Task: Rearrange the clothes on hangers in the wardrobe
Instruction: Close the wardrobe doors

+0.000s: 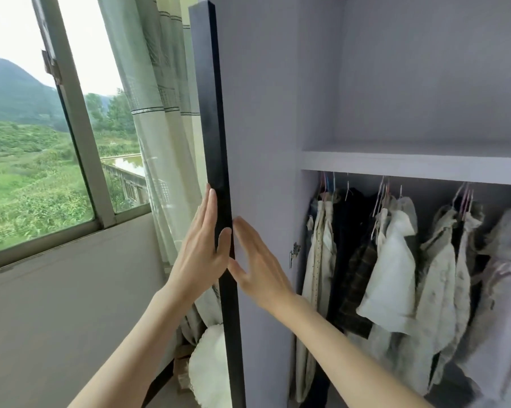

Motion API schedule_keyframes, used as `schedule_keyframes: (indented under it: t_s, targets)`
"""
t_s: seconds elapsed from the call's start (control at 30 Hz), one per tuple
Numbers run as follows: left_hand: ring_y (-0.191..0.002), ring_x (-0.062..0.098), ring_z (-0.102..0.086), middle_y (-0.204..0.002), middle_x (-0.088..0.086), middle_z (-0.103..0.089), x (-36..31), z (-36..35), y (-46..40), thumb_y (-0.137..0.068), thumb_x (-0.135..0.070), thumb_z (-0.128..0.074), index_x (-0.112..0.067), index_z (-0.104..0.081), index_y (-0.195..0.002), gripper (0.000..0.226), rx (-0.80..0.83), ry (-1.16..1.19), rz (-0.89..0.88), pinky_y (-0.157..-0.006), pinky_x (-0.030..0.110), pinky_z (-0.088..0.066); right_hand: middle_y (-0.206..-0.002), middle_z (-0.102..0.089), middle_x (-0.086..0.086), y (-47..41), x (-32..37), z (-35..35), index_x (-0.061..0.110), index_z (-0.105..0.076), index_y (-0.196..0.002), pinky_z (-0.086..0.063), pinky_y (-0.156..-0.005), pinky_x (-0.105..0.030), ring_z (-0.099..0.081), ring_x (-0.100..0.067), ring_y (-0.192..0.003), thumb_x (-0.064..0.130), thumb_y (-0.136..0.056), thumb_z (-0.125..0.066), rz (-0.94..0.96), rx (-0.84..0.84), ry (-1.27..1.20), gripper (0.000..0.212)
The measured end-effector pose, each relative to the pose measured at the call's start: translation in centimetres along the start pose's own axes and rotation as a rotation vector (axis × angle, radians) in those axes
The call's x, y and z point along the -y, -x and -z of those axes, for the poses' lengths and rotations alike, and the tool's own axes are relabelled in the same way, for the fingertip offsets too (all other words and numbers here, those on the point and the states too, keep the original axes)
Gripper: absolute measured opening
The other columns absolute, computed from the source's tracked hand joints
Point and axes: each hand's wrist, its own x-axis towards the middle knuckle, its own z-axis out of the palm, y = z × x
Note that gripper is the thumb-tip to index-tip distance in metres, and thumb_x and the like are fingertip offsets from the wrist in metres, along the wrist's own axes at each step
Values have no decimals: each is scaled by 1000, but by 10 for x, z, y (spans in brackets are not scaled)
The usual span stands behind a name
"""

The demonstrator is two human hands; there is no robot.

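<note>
Hands meet at the dark front edge of the open wardrobe door (219, 160). The left hand (202, 254) lies flat against the outer face of the door, fingers straight and together, its thumb laid across the dark edge. The right hand (258, 267) presses flat on the pale lilac inner face of the door just beside that edge, fingers straight and slightly spread; neither hand grips anything. The door stands edge-on to the camera, swung out toward the window (77, 119).

Inside the wardrobe, a shelf (410, 164) runs across, and the clothes (392, 269) hang below it, on hangers (382, 192) with thin hooks in pink, blue and pale tones. From the left wall they run: cream and dotted garments, a dark piece, a plaid shirt, a white shirt, greyish-beige shirts, then a pale lilac garment at the right edge of the view. A metal hinge (294, 253) sits on the left wall beside the first garments.

Left of the door hangs a striped curtain (157, 113), and a white ruffled cushion (208, 366) lies low behind the door.
</note>
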Motion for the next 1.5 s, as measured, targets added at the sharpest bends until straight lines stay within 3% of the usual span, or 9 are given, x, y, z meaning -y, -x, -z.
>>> schedule_keyframes:
  t_s: [0.17,0.27,0.33,0.43,0.6,0.73,1.13,1.33,1.5]
  targets:
    - [-139,-8,-2,-154,-17,-1,-10,-3,5,-90,-11,-35,-25,-9,-147,65,111,298,-130,-107,4,-11,-150,-26,13,17,-15,11,26,-23,-146,-27,-113,-31,-25,-2,-137,37,-97,-43,-36,-201,-205,54]
    - [-141,-3,-6,-155,-18,-5,-21,-11,2,-93,-8,-33,-24,-14,-148,60,177,328,-229,-109,24,-30,-137,-40,19,33,-31,28,31,-33,-139,-37,-106,-30,-39,-2,-128,40,-92,-49,-21,-300,-264,51]
    - [-142,2,-8,-156,-14,-8,-32,-22,-2,-97,-14,-32,-21,-16,-148,53,194,309,-296,-114,33,-23,-132,-44,18,45,-44,42,27,-38,-138,-41,-103,-28,-45,-4,-123,38,-89,-56,-29,-340,-287,53]
    - [-144,9,-8,-156,-9,-12,-53,-50,-11,-97,-20,-28,-16,-20,-147,51,204,254,-404,-117,28,-10,-127,-44,21,61,-66,68,29,-39,-135,-42,-98,-18,-48,1,-117,44,-84,-60,-57,-408,-232,58]
    - [-144,12,-2,-156,-10,-9,-97,-111,-32,-99,-25,-30,-19,-15,-148,51,235,194,-512,-117,28,-6,-121,-35,39,85,-108,118,52,-29,-125,-35,-93,-3,-39,20,-112,50,-79,-58,-191,-420,-197,54]
    - [-144,11,4,-156,-12,-5,-131,-162,-58,-99,-30,-27,-20,-11,-149,53,240,97,-565,-117,31,-2,-139,-42,8,95,-160,153,26,-30,-144,-39,-104,-27,-43,-5,-126,44,-89,-53,-283,-447,-68,63]
    - [-138,12,27,-150,-18,20,-179,-281,-129,-95,-45,-10,-31,15,-142,55,304,-73,-467,-112,29,14,-155,-11,-5,81,-267,218,6,-13,-146,-5,-114,-31,-5,-16,-142,27,-98,-46,-278,-416,582,62]
    - [-137,19,29,-149,-12,30,-168,-306,-169,-101,-35,-21,-23,16,-146,60,415,-233,-342,-114,46,10,-136,-49,-15,62,-302,241,-1,-47,-132,-37,-101,-45,-49,-29,-125,26,-68,-82,-393,-345,812,78]
    - [-135,24,32,-148,-8,33,-167,-327,-187,-101,-33,-22,-22,19,-145,61,437,-311,-359,-112,47,12,-141,-43,-15,46,-319,246,0,-41,-136,-26,-106,-40,-42,-28,-130,20,-74,-78,-441,-350,832,75]
